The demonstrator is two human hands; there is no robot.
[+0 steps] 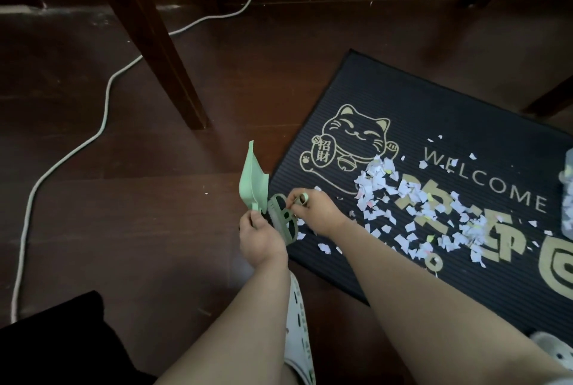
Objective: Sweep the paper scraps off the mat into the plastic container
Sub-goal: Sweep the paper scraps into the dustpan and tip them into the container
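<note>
Your left hand [259, 237] is gripping the handle of the pale green dustpan [252, 179], which is tilting upward at lower centre. Your right hand [313, 214] is pinching the loop end of the darker green brush [283, 223], just beside the dustpan. Paper scraps [418, 207] are lying scattered over the black mat [403, 111] to the right. The plastic container [567, 192] is sitting on the mat at the frame's right edge.

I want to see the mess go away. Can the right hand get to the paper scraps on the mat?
Probably yes. The right hand is by the edge of the mat, and the paper scraps lie beside it with nothing in between. Its fingers are busy pinching the brush, though.
</note>
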